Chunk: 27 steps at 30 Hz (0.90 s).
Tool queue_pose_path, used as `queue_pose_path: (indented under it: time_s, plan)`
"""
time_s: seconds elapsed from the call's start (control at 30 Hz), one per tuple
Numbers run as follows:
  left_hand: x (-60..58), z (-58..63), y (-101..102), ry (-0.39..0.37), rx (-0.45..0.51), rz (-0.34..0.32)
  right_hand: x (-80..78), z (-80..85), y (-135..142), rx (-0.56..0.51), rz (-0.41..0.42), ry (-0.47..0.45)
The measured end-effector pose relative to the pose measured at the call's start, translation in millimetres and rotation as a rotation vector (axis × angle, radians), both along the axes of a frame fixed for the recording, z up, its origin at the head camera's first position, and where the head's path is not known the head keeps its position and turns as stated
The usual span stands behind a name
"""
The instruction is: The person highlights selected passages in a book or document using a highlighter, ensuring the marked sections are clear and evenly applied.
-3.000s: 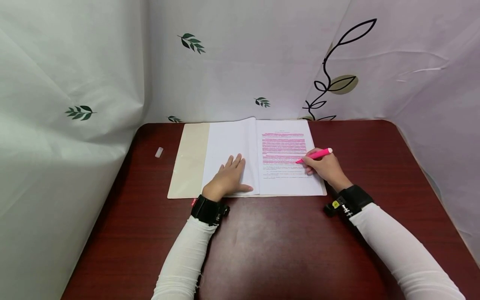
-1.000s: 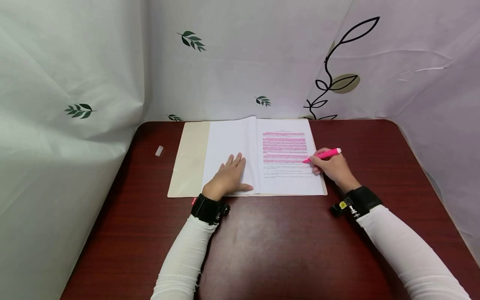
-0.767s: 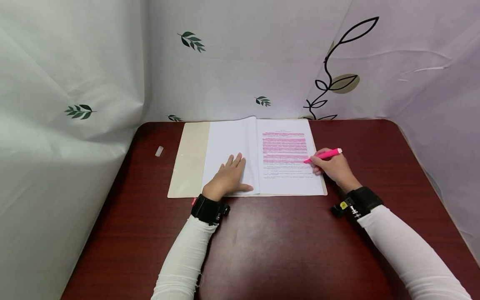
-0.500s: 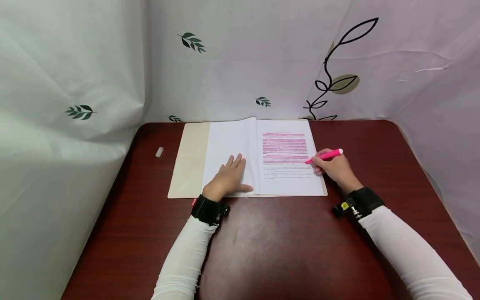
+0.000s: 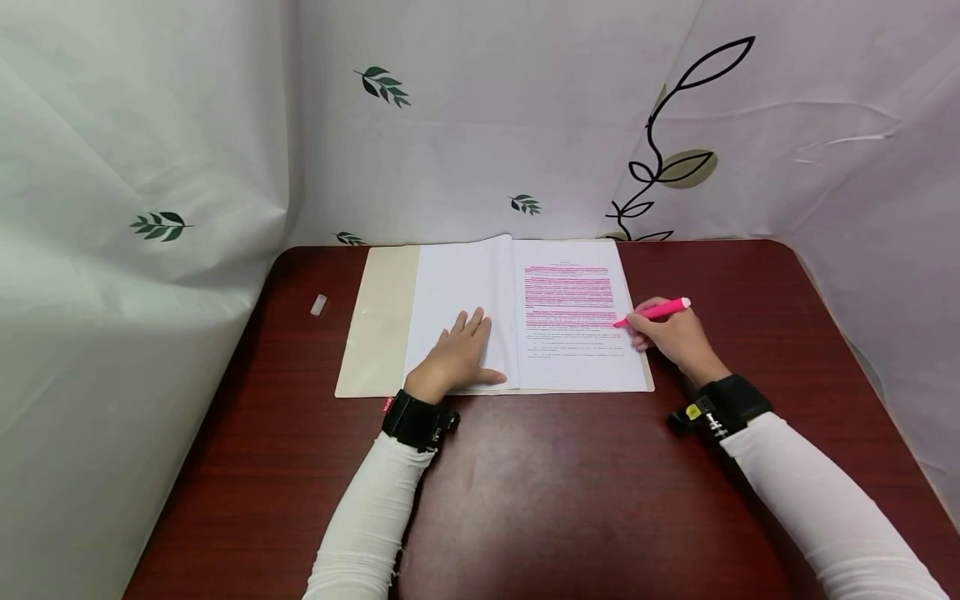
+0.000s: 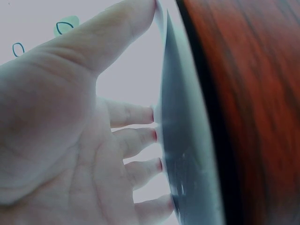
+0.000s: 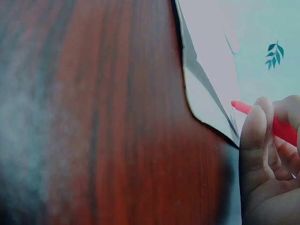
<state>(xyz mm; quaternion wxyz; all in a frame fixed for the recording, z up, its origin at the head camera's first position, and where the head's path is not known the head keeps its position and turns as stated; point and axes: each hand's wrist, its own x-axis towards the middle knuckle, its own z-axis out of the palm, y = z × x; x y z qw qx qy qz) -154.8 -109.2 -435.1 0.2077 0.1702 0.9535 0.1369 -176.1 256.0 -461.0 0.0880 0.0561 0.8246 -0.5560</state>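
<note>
An open paper folder (image 5: 378, 333) lies on the table, with a blank white page on its left and a printed page (image 5: 570, 375) on its right. Many upper lines of the print are marked in pink. My right hand (image 5: 675, 337) pinches a pink highlighter (image 5: 663, 309), its tip at the right end of the lowest pink line. The same highlighter (image 7: 283, 129) shows between thumb and fingers in the right wrist view. My left hand (image 5: 453, 358) rests spread on the blank page. In the left wrist view its fingertips (image 6: 147, 114) press the paper.
A small whitish cap-like piece (image 5: 318, 305) lies on the dark red wooden table (image 5: 555, 492), left of the folder. Behind the table hangs a white cloth (image 5: 465, 125) with leaf prints; it also closes off the left and right sides.
My right hand has moved right with the highlighter, and the lowest pink line now reaches farther right along the print. The left hand has stayed in place.
</note>
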Motion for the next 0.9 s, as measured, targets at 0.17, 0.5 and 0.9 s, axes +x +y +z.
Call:
queue_pose_path:
  time_s: [0.17, 0.5, 0.9]
  plan:
    - [0.2, 1.3, 0.0, -0.004, 0.003, 0.002, 1.2, 1.3, 0.7, 0.004, -0.002, 0.011]
    - [0.8, -2.3, -0.1, -0.006, 0.011, 0.002, 3.8, 0.2, 3.7, -0.015, -0.012, 0.04]
    - [2.3, -0.6, 0.5, -0.004, 0.012, 0.012, 1.4, 12.4, 1.9, -0.17, -0.049, 0.096]
